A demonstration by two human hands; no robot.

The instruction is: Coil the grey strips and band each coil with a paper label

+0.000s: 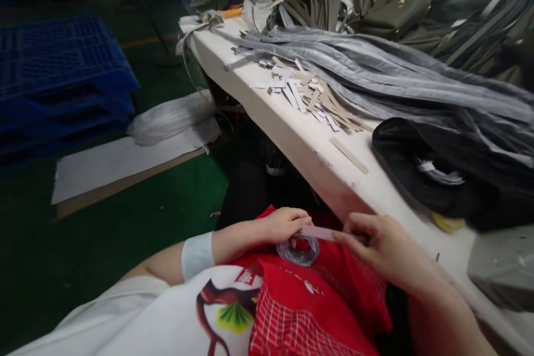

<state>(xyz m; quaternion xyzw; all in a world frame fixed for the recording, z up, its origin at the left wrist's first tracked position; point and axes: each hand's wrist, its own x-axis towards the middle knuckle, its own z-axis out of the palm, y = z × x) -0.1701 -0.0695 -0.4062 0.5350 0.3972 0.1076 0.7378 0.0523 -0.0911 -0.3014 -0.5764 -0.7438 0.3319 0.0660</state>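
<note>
Over my lap, my left hand (287, 225) is closed on a small coil of grey strip (306, 256), which rests against the red apron (329, 283). A flat, pale pinkish strip (322, 232) runs from the coil across to my right hand (373, 245). My right thumb and fingers pinch the far end of that strip, close to the table edge. Something dark shows between the right fingers, too blurred to name. The left fingertips are partly hidden behind the coil.
On the white table (267, 100) lie cut paper strips (311, 94) and a long bundle of grey strips (354, 61). A black pouch (421, 139) carries another banded coil (440, 172). Olive bags (384, 5) are heaped behind. Blue pallets (62, 61) and cardboard (125, 161) are on the left floor.
</note>
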